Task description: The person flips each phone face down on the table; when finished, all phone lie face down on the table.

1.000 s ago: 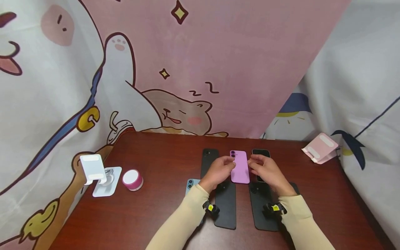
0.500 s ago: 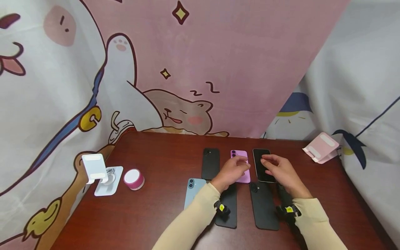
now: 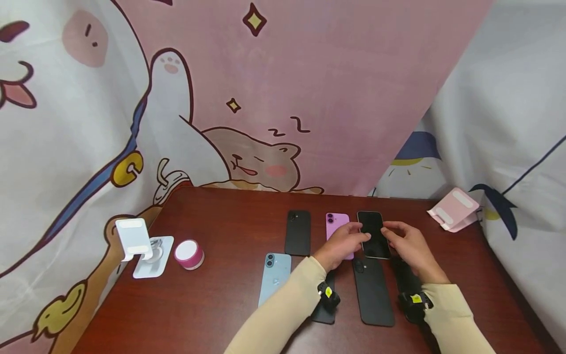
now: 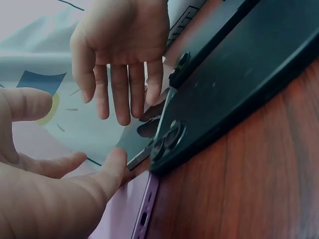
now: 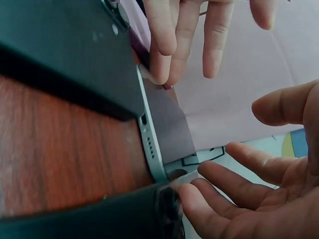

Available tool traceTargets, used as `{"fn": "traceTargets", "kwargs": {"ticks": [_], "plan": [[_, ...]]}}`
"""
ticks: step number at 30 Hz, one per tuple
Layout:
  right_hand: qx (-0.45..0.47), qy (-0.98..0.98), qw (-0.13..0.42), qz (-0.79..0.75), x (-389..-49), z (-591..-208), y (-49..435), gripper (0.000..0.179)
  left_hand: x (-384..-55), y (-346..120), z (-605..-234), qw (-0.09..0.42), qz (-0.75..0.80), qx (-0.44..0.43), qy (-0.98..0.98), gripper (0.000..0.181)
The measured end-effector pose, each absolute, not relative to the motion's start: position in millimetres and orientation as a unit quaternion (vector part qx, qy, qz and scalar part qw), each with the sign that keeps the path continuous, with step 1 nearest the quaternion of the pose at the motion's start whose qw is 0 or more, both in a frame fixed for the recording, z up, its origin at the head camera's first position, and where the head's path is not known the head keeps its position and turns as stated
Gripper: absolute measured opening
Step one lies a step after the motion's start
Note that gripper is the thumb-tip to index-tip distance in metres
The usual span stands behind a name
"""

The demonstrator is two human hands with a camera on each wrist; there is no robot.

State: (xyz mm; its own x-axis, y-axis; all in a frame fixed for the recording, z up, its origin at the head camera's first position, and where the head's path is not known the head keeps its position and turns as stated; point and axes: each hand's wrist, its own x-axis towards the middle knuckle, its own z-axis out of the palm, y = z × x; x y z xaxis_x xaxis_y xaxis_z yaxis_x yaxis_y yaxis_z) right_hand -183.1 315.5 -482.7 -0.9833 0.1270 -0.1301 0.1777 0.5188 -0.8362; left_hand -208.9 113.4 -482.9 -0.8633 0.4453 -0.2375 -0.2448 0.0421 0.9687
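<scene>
A phone with its dark screen facing up [image 3: 375,238] lies between my two hands. My left hand [image 3: 341,244] is at its left edge, fingers loosely bent and thumb reaching over that edge, while the palm and wrist cover part of a pink phone [image 3: 336,222]. On the opposite side, my right hand [image 3: 411,248] has its fingertips right by the phone's right edge. In the left wrist view the left fingers [image 4: 115,169] are spread beside the phone. The right wrist view shows the right fingers [image 5: 214,181] relaxed along the other side.
Around these lie a black phone [image 3: 297,233], a light blue phone [image 3: 275,275], another black phone [image 3: 375,295] and a dark one partly under the right wrist [image 3: 403,278]. Farther off stand a white phone stand [image 3: 133,238], a pink-white jar [image 3: 189,254] and a pink stand [image 3: 454,210].
Both hands have moved right from the pink phone to the dark-screened phone. The right hand went out past its right edge, and the left followed to its left edge.
</scene>
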Motion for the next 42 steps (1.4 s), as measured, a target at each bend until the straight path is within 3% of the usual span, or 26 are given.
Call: {"fn": "traceTargets", "kwargs": {"ticks": [13, 25, 36, 42], "plan": [[0.100, 0.849, 0.054, -0.516, -182, -484, 322, 0.067, -206, 126, -478, 0.246, 0.681, 0.068, 0.686, 0.062], [0.099, 0.859, 0.050, -0.499, -184, -482, 314, 0.061, -211, 133, -478, 0.212, 0.752, 0.053, 0.622, 0.052], [0.071, 0.858, 0.043, -0.507, -191, -483, 299, 0.063, -214, 132, -483, 0.257, 0.749, 0.095, 0.604, 0.047], [0.062, 0.858, 0.026, -0.509, -192, -485, 299, 0.057, -208, 132, -488, 0.276, 0.681, 0.143, 0.663, 0.057]]}}
